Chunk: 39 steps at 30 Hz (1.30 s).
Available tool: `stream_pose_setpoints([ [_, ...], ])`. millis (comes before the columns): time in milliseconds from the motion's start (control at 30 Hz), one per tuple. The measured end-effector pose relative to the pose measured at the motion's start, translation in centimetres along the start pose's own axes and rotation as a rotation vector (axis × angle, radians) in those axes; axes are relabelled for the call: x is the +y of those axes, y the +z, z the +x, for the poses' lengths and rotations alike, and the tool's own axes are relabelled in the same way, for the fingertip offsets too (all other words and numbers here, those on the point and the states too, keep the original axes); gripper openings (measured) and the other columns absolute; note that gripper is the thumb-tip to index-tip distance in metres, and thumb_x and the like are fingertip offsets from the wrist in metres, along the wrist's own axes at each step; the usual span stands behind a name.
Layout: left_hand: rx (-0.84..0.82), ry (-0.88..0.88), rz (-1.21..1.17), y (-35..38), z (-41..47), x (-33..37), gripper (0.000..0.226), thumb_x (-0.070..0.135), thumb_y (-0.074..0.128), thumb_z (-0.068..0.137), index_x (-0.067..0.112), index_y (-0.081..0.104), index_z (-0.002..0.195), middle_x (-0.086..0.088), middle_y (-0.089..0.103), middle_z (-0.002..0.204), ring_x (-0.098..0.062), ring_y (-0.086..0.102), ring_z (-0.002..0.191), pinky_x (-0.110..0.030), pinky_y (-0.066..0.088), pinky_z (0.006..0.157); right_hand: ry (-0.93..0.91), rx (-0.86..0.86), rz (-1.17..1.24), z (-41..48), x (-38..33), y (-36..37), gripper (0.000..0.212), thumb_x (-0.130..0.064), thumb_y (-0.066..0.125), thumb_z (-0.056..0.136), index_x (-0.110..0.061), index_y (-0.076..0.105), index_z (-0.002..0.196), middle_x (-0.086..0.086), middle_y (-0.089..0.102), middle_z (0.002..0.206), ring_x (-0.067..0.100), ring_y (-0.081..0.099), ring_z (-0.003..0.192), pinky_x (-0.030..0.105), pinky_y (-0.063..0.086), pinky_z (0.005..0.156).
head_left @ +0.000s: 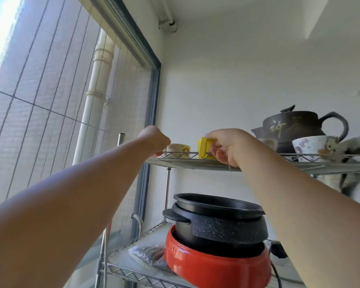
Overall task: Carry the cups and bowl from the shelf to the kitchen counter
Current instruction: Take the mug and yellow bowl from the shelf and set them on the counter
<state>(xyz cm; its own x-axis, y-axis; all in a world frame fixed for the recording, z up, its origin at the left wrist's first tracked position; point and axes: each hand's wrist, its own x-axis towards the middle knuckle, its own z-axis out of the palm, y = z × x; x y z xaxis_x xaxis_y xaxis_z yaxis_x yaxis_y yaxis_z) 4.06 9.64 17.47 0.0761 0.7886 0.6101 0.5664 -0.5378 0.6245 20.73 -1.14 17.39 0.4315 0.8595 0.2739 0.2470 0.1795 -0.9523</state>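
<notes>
Your right hand (pixel 227 146) fingers grip the yellow cup (pixel 204 148) at the shelf (pixel 195 163) front edge; your left hand (pixel 154 140) is fisted beside the beige cup (pixel 178 150).

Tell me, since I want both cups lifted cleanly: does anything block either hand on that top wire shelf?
Only the shelf's raised wire rim crosses in front of the beige ceramic cup and the yellow plastic cup. The left hand and right hand already reach over it.

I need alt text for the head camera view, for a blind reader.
Both hands reach up to a wire shelf: the right hand grips a yellow cup, the left hand closes near a beige cup. A dark teapot stands to the right.
</notes>
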Motion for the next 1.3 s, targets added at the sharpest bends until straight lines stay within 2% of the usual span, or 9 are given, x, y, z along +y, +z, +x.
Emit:
stream_pose_setpoints([
  [100,-0.078,-0.054,0.017,0.3,0.9,0.7,0.019,0.009,0.064,0.09,-0.001,0.059,0.075,-0.009,0.056,0.062,-0.016,0.047,0.045,-0.019,0.037,0.033,0.112,-0.142,0.087,1.1,-0.7,-0.6,0.03,-0.023,0.056,0.094,0.002,0.055,0.077,0.009,0.054,0.071,0.006,0.048,0.031,0.011,0.032,0.024],
  [200,-0.167,-0.089,0.056,0.5,1.7,1.2,0.021,0.01,0.063,0.092,-0.001,0.056,0.075,-0.006,0.05,0.062,-0.014,0.041,0.046,-0.019,0.035,0.029,0.162,-0.211,0.205,1.4,-1.0,-0.9,0.028,-0.018,0.051,0.097,0.005,0.055,0.08,0.009,0.056,0.061,0.005,0.047,0.049,0.013,0.033,0.024],
  [267,-0.267,-0.15,0.12,0.6,2.1,1.6,0.018,0.014,0.059,0.096,-0.001,0.055,0.086,-0.003,0.04,0.062,-0.011,0.032,0.048,-0.017,0.031,0.039,0.178,-0.239,0.28,1.4,-1.1,-0.7,0.028,-0.015,0.048,0.097,0.006,0.054,0.08,0.013,0.059,0.058,0.007,0.05,0.047,0.015,0.034,0.024],
  [333,-0.339,-0.22,0.131,0.7,2.5,1.8,0.015,0.016,0.056,0.098,0.001,0.055,0.095,-0.003,0.035,0.063,-0.009,0.025,0.048,-0.017,0.024,0.047,0.175,-0.265,0.318,1.1,-1.1,-0.3,0.029,-0.013,0.047,0.098,0.009,0.053,0.081,0.016,0.059,0.073,0.01,0.053,0.045,0.016,0.037,0.025],
  [500,-0.425,-0.36,-0.047,0.8,3.1,1.9,0.024,0.012,0.05,0.101,-0.002,0.059,0.083,-0.001,0.041,0.037,-0.006,0.028,0.02,-0.011,0.023,0.024,0.175,-0.23,0.37,0.6,-1.1,0.1,0.017,-0.014,0.051,0.097,0.003,0.052,0.096,0.019,0.057,0.079,0.02,0.06,0.058,0.017,0.043,0.027],
  [667,-0.357,-0.38,-0.406,1.1,3.2,1.6,0.02,0.002,0.039,0.099,-0.004,0.054,0.085,-0.01,0.055,0.055,-0.012,0.046,0.022,-0.013,0.035,0.024,0.16,-0.213,0.294,0.9,-1.0,-0.1,0.02,-0.023,0.047,0.098,-0.003,0.049,0.1,0.006,0.055,0.092,0.025,0.064,0.042,0.016,0.042,0.027],
  [800,-0.239,-0.359,-0.536,0.4,3.0,1.6,0.02,0.001,0.036,0.096,0.004,0.046,0.079,-0.013,0.058,0.062,-0.011,0.047,0.031,-0.012,0.036,0.028,0.142,-0.162,0.244,1.0,-0.7,-0.7,0.029,-0.03,0.043,0.1,-0.004,0.049,0.086,0.009,0.055,0.06,0.026,0.064,0.047,0.018,0.044,0.027],
  [1000,-0.135,-0.273,-0.682,-0.4,2.0,2.1,0.024,0.003,0.034,0.098,0.002,0.048,0.079,-0.009,0.049,0.067,-0.01,0.04,0.05,-0.012,0.036,0.031,0.061,-0.104,0.299,0.9,-0.4,-0.8,0.034,-0.03,0.041,0.1,-0.008,0.047,0.074,0.005,0.054,0.074,0.024,0.061,0.03,0.018,0.046,0.032],
  [1300,0.108,-0.149,-0.938,-5.2,-2.5,1.4,0.012,0.003,0.043,0.097,0.001,0.054,0.091,-0.008,0.052,0.067,-0.012,0.049,0.051,-0.017,0.046,0.035,-0.194,0.002,0.355,-0.9,-0.6,-2.4,0.03,-0.034,0.051,0.095,-0.013,0.05,0.073,0.003,0.052,0.072,0.02,0.058,0.059,0.017,0.049,0.035],
])
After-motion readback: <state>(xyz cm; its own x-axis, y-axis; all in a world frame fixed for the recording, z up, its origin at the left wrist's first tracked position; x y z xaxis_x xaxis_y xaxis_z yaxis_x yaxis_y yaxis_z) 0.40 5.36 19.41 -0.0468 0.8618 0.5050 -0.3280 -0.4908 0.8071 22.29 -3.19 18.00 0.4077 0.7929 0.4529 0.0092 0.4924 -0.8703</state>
